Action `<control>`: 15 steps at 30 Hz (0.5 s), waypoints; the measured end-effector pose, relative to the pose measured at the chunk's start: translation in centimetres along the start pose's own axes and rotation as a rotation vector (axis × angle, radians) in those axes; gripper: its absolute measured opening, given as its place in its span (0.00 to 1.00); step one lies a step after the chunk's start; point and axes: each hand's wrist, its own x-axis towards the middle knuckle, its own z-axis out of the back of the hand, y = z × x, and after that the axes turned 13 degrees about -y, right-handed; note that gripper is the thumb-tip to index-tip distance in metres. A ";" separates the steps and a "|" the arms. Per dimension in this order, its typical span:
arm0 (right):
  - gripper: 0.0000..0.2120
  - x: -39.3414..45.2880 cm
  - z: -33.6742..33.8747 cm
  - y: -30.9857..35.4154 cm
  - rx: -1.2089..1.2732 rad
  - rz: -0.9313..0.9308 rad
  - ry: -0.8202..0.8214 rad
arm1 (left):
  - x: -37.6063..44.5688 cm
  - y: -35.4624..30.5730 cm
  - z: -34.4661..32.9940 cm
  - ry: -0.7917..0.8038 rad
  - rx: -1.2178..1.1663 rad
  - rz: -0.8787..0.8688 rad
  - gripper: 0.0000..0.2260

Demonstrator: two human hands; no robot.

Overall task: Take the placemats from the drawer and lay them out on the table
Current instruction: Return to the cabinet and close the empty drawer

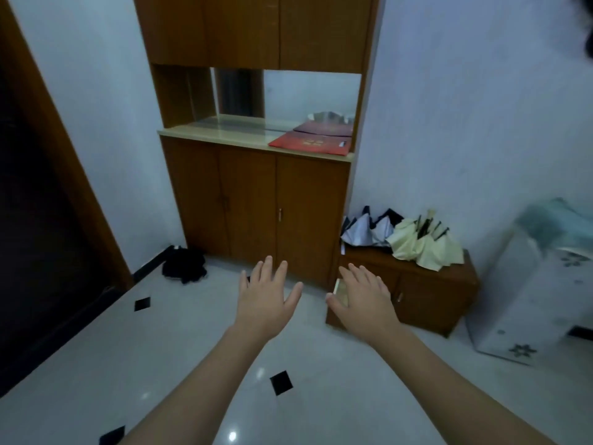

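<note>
Standing at the centre of the view, a tall brown wooden cabinet (253, 203) serves as the marker for everything else. Far to its left, a dark doorway with a brown frame (64, 149) fills the edge of the view. On the pale tiled floor (179, 345) just left of the cabinet's foot lies a crumpled black cloth (184, 268), close to the wall. The cabinet's lower doors are closed, and no drawer and no placemats can be seen anywhere, so where the placemats are cannot be told. On the cabinet's pale ledge, toward its right end, lies a flat red packet (309, 143), with a mirror panel (288, 94) behind it.

In front of the cabinet's base, both bare arms reach forward. The left hand (266, 300) is spread flat, palm down, fingers apart, holding nothing. The right hand (362, 300), just right of it and not touching it, is likewise spread and empty, hovering before the corner of a low wooden cupboard (417, 293) that stands against the cabinet's right side. On top of that cupboard rest folded umbrellas, a dark-and-white one (369, 229) nearer the cabinet and a cream one (423, 245) beyond. Well right of the cabinet stands a white appliance (529, 300) with flower prints.
</note>
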 end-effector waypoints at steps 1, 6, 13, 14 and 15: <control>0.32 0.5 0.0 -1.0 -0.014 -0.032 -0.006 | 1.1 -1.0 -1.0 0.016 -0.016 -0.036 0.30; 0.32 2.9 -0.4 -7.3 -0.090 -0.198 0.006 | 6.0 -6.0 -5.4 0.071 -0.061 -0.205 0.29; 0.32 9.7 -3.8 -14.7 -0.061 -0.263 0.004 | 14.0 -10.6 -11.0 0.107 -0.013 -0.258 0.29; 0.32 11.1 -4.4 -15.4 -0.046 -0.257 0.004 | 15.3 -11.1 -11.6 0.107 0.008 -0.257 0.29; 0.32 12.5 -4.9 -16.2 -0.032 -0.247 0.005 | 16.7 -11.4 -12.1 0.101 0.027 -0.253 0.29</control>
